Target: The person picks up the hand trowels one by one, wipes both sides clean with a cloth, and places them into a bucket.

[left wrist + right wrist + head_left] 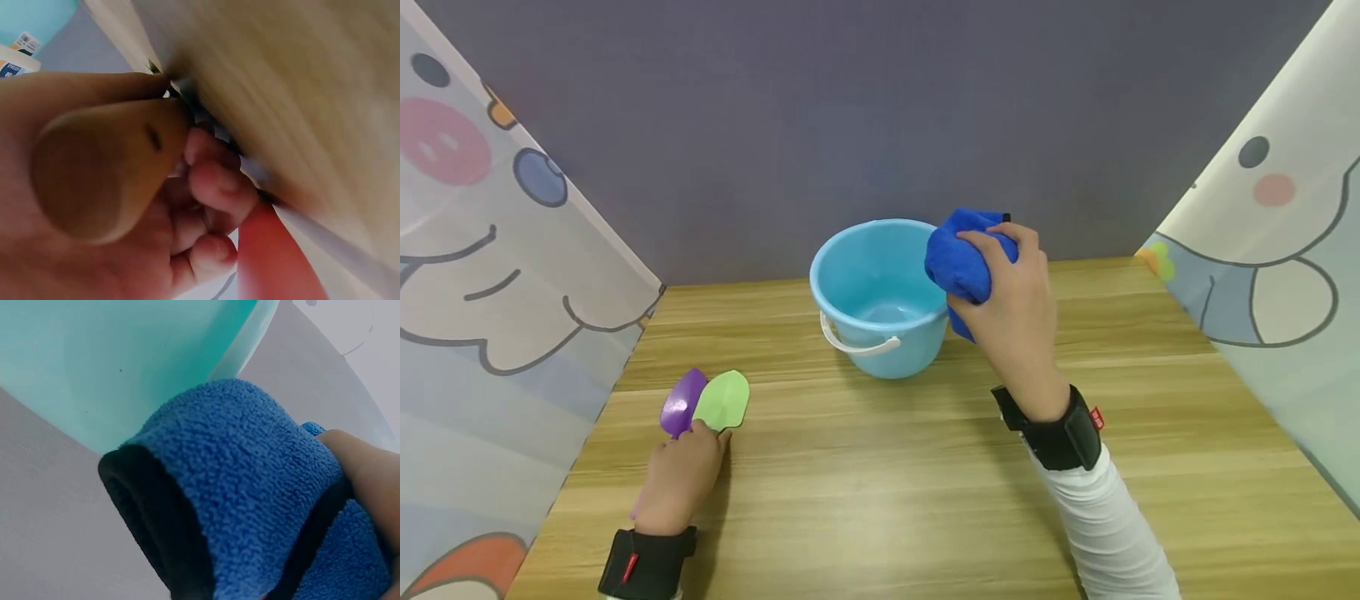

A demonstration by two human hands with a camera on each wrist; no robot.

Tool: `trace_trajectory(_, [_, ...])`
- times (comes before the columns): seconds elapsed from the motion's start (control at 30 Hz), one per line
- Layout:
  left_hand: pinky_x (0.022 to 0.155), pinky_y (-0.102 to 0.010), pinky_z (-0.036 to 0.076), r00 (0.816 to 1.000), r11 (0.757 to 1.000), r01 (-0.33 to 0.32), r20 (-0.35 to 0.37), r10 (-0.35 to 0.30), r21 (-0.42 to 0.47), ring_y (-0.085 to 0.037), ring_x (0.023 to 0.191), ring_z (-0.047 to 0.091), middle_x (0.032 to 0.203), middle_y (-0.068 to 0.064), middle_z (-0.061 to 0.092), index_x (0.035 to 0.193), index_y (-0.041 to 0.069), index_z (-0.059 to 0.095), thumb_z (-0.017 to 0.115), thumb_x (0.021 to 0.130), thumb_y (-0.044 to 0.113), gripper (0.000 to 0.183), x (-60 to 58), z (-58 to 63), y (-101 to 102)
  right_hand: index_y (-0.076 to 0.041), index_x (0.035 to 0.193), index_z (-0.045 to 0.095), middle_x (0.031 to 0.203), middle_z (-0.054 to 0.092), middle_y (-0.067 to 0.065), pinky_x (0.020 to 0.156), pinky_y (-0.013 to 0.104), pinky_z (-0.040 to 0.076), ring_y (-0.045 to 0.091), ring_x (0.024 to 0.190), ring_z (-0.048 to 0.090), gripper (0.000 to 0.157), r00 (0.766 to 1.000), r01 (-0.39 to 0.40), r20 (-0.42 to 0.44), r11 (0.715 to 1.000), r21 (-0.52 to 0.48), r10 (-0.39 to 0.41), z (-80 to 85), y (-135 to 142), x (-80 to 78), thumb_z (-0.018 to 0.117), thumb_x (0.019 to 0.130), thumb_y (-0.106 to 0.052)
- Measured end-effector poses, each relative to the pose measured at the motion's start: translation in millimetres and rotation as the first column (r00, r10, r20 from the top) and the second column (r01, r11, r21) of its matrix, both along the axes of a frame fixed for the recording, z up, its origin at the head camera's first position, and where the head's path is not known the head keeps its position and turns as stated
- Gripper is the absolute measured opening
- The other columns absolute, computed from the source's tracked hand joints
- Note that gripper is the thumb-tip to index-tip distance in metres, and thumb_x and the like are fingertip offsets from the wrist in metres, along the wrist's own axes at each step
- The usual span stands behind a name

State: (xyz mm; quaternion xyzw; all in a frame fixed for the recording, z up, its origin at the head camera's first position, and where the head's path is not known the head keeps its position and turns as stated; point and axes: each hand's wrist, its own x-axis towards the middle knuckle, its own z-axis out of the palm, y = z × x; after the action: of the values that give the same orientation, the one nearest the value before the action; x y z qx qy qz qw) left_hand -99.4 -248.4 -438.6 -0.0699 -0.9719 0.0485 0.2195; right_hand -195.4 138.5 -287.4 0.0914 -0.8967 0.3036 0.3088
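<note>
A blue cloth with black edging is bunched in my right hand, beside the right rim of the light-blue bucket. The right wrist view shows the cloth folded thick, overlapping the bucket wall. At the left, my left hand is low over the table at a green spatula. A wooden handle lies in the palm in the left wrist view, the fingers curled around it. The purple scoop lies against the spatula's left side, its handle mostly hidden under the hand.
The bucket's white handle hangs down at its front. A grey partition stands behind the wood-grain table. Cartoon-printed sheets close off the left and right sides.
</note>
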Motion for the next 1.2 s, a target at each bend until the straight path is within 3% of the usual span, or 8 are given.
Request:
trace_trajectory(0.27, [0.03,-0.043,0.043,0.99,0.998,0.054,0.129,-0.051,-0.021,-0.023,0.034,0.046,0.048,-0.006,0.043,0.058,0.0,0.047,0.065,0.085,0.011,0.034,0.0,5.1,1,-0.017,0.125,0.063,0.137,0.046,0.021,0.092,0.07,0.045,0.044,0.119,0.047,0.054,0.999,-0.03,-0.01,1.0,0.003,0.03,-1.1,-1,-0.8,0.08,0.074,-0.018])
trace_trajectory(0.43, [0.028,-0.044,0.041,0.985,0.993,-0.011,0.17,-0.01,0.119,-0.022,0.034,0.044,0.046,-0.006,0.041,0.066,-0.005,0.049,0.06,0.089,0.011,0.03,-4.3,13.0,3,-0.018,0.126,0.062,0.138,0.046,0.02,0.092,0.071,0.045,0.044,0.121,0.045,0.055,0.999,-0.042,-0.02,0.999,0.014,0.042,-1.0,1,-1.6,0.081,0.074,-0.018])
trace_trajectory(0.5, [0.027,-0.045,0.039,0.989,0.986,-0.026,0.147,0.002,0.167,-0.023,0.033,0.042,0.044,-0.006,0.04,0.068,-0.006,0.049,0.06,0.088,0.012,0.03,-6.6,17.1,4,-0.019,0.126,0.062,0.138,0.046,0.02,0.092,0.071,0.045,0.043,0.121,0.045,0.055,0.999,-0.046,-0.023,0.999,0.016,0.046,-0.7,1,-1.8,0.081,0.074,-0.018])
trace_trajectory(0.73, [0.024,-0.045,0.036,0.999,0.982,0.028,0.028,-0.034,0.186,-0.022,0.03,0.039,0.041,-0.004,0.037,0.075,-0.005,0.049,0.063,0.087,0.012,0.025,-11.1,31.0,6,-0.019,0.126,0.062,0.136,0.047,0.02,0.093,0.071,0.045,0.044,0.122,0.045,0.056,0.997,-0.069,-0.04,0.997,0.024,0.07,-0.1,-2,-1.9,0.081,0.073,-0.019])
trace_trajectory(0.87, [0.023,-0.035,0.029,0.997,0.981,0.064,-0.059,-0.054,0.183,-0.017,0.029,0.033,0.041,0.0,0.032,0.077,-0.004,0.047,0.067,0.085,0.012,0.027,-14.1,39.4,6,-0.019,0.126,0.062,0.137,0.046,0.02,0.093,0.071,0.045,0.044,0.122,0.045,0.056,0.997,-0.072,-0.039,0.997,0.018,0.073,-0.4,-3,-1.7,0.081,0.073,-0.019])
trace_trajectory(0.97, [0.025,-0.029,0.025,0.992,0.978,0.085,-0.109,-0.065,0.19,-0.015,0.029,0.032,0.043,-0.005,0.039,0.083,-0.008,0.049,0.068,0.086,0.014,0.029,-18.0,47.5,8,-0.019,0.126,0.062,0.137,0.046,0.02,0.093,0.071,0.045,0.044,0.123,0.045,0.056,0.997,-0.071,-0.037,0.997,0.014,0.071,-0.6,-3,-1.6,0.081,0.073,-0.019])
trace_trajectory(1.07, [0.025,-0.027,0.025,0.99,0.97,0.107,-0.112,-0.084,0.218,-0.015,0.028,0.036,0.047,-0.012,0.048,0.094,-0.012,0.052,0.066,0.089,0.017,0.034,-20.6,60.1,12,-0.02,0.126,0.062,0.138,0.046,0.019,0.093,0.071,0.045,0.043,0.124,0.045,0.056,0.996,-0.072,-0.043,0.997,0.011,0.072,-0.7,-3,-1.3,0.081,0.073,-0.019])
trace_trajectory(1.2, [0.026,-0.026,0.027,0.987,0.963,0.142,-0.111,-0.119,0.227,-0.015,0.03,0.04,0.046,-0.009,0.046,0.092,-0.011,0.051,0.067,0.089,0.019,0.033,-21.4,80.8,19,-0.021,0.127,0.061,0.138,0.046,0.019,0.095,0.07,0.044,0.042,0.126,0.044,0.057,0.994,-0.087,-0.068,0.996,-0.001,0.087,-0.7,-5,-0.8,0.081,0.073,-0.02])
